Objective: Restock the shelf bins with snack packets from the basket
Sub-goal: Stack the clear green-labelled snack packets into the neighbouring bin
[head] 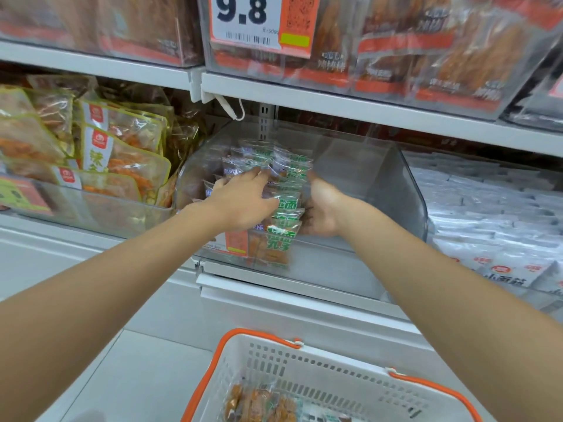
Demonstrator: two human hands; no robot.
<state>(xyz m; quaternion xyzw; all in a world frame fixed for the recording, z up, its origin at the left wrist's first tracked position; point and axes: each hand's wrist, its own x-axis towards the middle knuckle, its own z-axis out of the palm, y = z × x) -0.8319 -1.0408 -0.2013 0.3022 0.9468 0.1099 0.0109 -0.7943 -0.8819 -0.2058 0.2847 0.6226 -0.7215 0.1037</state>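
A clear plastic shelf bin (405, 190) on the middle shelf holds a standing row of small green-and-white snack packets (286, 190) in its left half. My left hand (243, 202) lies flat, fingers straight, on the left side of the row. My right hand (320, 208) presses its open palm against the right side of the row, fingers partly hidden behind the packets. Below, a white basket with orange handles (335, 391) holds a few more orange-brown snack packets (262, 406).
A bin of yellow-edged snack bags (100, 153) stands to the left, a bin of white packets (493, 214) to the right. The upper shelf carries red-orange packs behind a 9.8 price tag (262, 19). An orange label (236, 242) hangs on the bin front.
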